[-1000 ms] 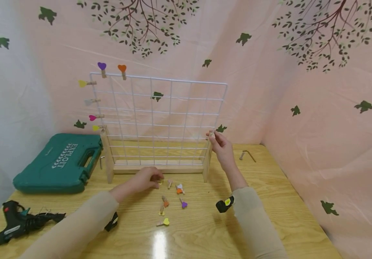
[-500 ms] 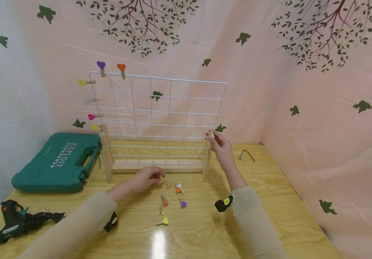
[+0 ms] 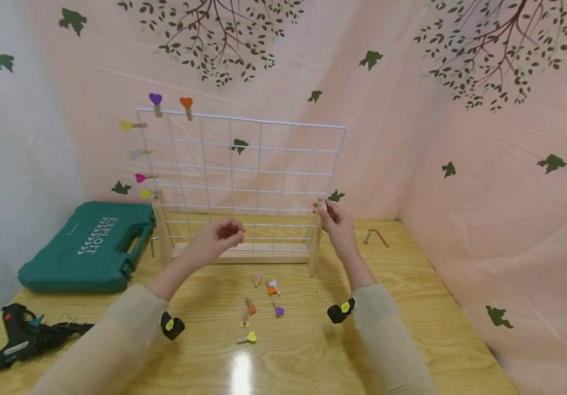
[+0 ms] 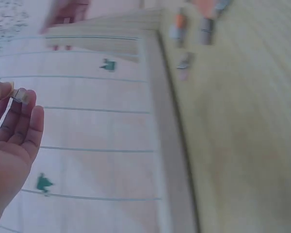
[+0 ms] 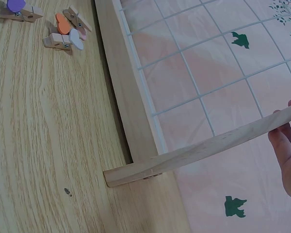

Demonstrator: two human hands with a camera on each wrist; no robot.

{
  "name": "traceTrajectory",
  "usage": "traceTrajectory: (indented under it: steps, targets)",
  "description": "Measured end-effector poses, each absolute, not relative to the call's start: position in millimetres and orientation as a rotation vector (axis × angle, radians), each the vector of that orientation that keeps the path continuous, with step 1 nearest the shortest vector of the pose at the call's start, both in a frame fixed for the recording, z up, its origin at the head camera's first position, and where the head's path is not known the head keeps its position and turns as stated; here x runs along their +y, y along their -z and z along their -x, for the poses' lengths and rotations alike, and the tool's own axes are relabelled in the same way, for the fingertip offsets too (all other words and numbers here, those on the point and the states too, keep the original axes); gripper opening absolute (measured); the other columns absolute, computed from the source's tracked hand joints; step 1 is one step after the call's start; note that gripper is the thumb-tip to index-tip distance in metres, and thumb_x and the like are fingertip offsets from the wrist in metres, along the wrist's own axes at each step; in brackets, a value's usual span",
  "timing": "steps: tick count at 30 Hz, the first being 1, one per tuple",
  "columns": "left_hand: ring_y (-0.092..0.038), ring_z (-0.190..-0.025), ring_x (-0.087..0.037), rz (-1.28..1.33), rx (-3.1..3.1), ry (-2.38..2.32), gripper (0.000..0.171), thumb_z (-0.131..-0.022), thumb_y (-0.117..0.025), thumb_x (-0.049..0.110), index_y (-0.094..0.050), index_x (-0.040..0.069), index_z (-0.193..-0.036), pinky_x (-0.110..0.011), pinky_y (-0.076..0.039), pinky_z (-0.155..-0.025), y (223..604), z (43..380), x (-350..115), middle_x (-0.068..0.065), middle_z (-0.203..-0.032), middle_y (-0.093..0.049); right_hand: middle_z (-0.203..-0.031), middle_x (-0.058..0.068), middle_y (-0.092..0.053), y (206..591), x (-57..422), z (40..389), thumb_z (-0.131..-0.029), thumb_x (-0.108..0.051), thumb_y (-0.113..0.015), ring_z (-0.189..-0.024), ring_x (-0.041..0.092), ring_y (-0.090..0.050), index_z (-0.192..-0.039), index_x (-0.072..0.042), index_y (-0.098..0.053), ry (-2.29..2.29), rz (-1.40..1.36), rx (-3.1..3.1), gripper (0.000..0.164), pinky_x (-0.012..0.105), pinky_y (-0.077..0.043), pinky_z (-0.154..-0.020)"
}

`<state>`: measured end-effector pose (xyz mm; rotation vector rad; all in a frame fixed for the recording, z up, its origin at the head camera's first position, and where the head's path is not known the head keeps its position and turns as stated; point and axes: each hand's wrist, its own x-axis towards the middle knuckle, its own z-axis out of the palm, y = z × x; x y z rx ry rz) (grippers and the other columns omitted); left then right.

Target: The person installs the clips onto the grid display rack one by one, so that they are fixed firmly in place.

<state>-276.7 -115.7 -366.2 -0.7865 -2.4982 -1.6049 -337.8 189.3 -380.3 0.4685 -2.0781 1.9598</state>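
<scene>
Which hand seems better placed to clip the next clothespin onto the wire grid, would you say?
Likely the left hand: it pinches a clothespin in front of the wire grid, while the right hand grips the wooden post.

Right hand [image 5: 287, 162] at frame edge, partly cut off, thumb and fingers either side of wooden post [image 5: 203, 153]; exact grip hard to tell. Wire grid [image 5: 200, 93] beside post, base bar [image 5: 121, 92] meeting post's lower part. Wood-grain table [image 5: 53, 145] carries several clothespins [image 5: 57, 41], top left, with purple, orange and white decorations. Green patches [image 5: 234, 207] on pink cloth [image 5: 206, 194] behind.
</scene>
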Motion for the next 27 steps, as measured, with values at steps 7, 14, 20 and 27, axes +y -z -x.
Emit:
traceTrajectory:
  steps: [7, 14, 20, 27]
  targets:
    - [-0.059, -0.071, -0.014, 0.772, -2.185, 1.536, 0.013, -0.083, -0.062, 0.013, -0.062, 0.003, -0.091, -0.021, -0.049, -0.062, 305.2, 273.5, -122.3, -0.010, -0.085, -0.064, -0.121, 0.011, -0.056, 380.7, 188.7, 338.8, -0.089, -0.029, -0.053, -0.115, 0.029, -0.048, -0.128, -0.008, -0.049, -1.946, -0.464, -2.071, 0.044, 0.023, -0.047, -0.082]
    - [-0.062, -0.073, -0.010, 0.755, -2.042, 1.417, 0.016, -0.080, -0.065, 0.007, -0.064, -0.002, -0.093, -0.015, -0.049, -0.066, 232.5, 263.0, -131.9, -0.007, -0.087, -0.066, -0.123, 0.015, -0.053, 379.9, 188.2, 338.3, -0.089, -0.026, -0.052, -0.116, 0.032, -0.046, -0.129, -0.006, -0.046, -1.965, -0.453, -2.082, 0.045, 0.022, -0.047, -0.082]
    - [-0.059, -0.075, -0.002, 0.627, -2.022, 1.264, 0.017, -0.078, -0.068, 0.016, -0.068, 0.002, -0.089, -0.012, -0.044, -0.074, 179.9, 270.4, -141.5, -0.001, -0.085, -0.067, -0.124, 0.020, -0.051, 372.3, 185.4, 330.6, -0.090, -0.019, -0.051, -0.116, 0.035, -0.045, -0.129, -0.002, -0.045, -2.006, -0.446, -2.079, 0.043, 0.026, -0.047, -0.084]
    - [-0.037, -0.081, 0.000, 0.425, -2.108, 0.943, 0.024, -0.077, -0.067, 0.033, -0.071, 0.014, -0.090, -0.017, -0.030, -0.075, 141.1, 291.9, -145.2, 0.008, -0.087, -0.064, -0.124, 0.018, -0.051, 365.3, 182.2, 322.4, -0.092, -0.018, -0.049, -0.116, 0.029, -0.047, -0.130, -0.003, -0.045, -1.951, -0.433, -2.116, 0.041, 0.028, -0.046, -0.086]
